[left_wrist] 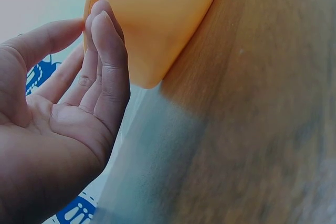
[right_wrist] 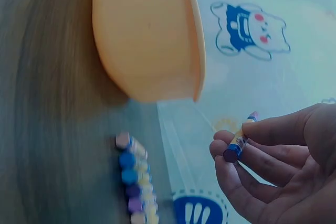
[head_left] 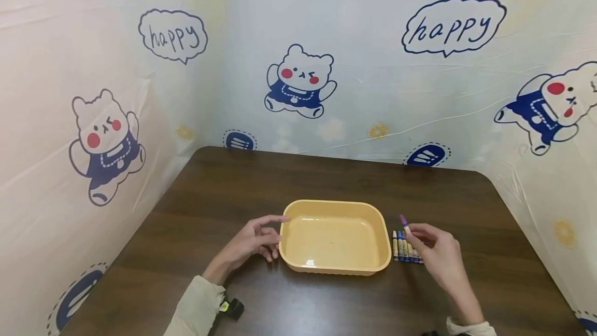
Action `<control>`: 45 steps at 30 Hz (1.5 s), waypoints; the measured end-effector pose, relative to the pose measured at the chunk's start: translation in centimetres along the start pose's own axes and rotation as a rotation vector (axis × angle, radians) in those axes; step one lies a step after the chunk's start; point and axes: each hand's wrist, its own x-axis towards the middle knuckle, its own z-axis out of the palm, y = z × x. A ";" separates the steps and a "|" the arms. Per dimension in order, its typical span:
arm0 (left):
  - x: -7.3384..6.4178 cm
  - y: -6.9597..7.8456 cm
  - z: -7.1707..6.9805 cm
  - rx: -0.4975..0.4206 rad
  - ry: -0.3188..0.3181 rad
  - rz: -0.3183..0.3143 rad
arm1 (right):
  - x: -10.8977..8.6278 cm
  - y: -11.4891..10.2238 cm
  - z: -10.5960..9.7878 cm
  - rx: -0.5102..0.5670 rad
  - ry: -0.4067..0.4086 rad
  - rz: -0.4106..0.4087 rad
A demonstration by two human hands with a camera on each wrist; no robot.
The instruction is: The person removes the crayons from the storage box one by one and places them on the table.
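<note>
A yellow plastic basin [head_left: 333,268] stands on the table with nothing inside it. My left hand [head_left: 252,240] is at its left side, one fingertip over the rim and the other fingers loosely extended by the outer wall. In the left wrist view, the fingertips [left_wrist: 107,22] meet the basin's edge. Between thumb and fingers, my right hand [head_left: 440,258] pinches a purple-tipped crayon [head_left: 404,224], raised above the others. Just right of the basin lies a row of several crayons [head_left: 401,248], partly hidden by that hand. Their coloured ends [right_wrist: 127,176] show in the right wrist view.
The dark wooden table [head_left: 224,180] has a back edge against a pale printed sheet [head_left: 368,92] with bears and "happy" bubbles. More sheeting rises on the left and right. A small black device [head_left: 233,308] is strapped at the left sleeve cuff.
</note>
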 end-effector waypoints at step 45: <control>-0.1 0.1 -0.1 -0.009 -0.014 0.009 | 0.2 7.1 -0.7 0.020 -0.124 0.340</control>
